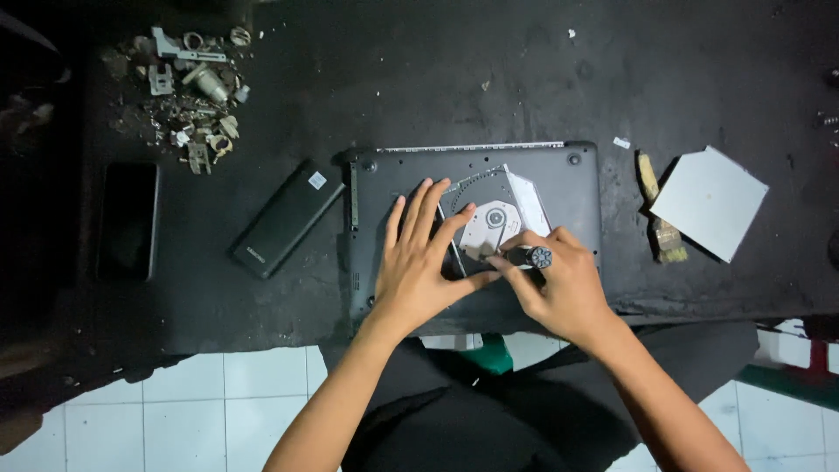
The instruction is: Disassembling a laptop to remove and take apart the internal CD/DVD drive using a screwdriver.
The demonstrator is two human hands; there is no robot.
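A dark laptop base (559, 188) lies upside down on the black worktop, with a disc drive (494, 205) resting on it, its round hub and pale plate showing. My left hand (422, 262) lies flat on the laptop and the drive's left edge, fingers spread. My right hand (559, 284) grips a screwdriver (533, 257) by its dark knurled handle, tip pointing left toward the drive's near edge, next to my left thumb.
A long black battery pack (287, 218) lies left of the laptop. A dark phone (128, 220) sits at far left. A heap of small metal parts (194, 87) is at the back left. A white square cover (710, 203) and yellowish scraps (660, 223) lie right.
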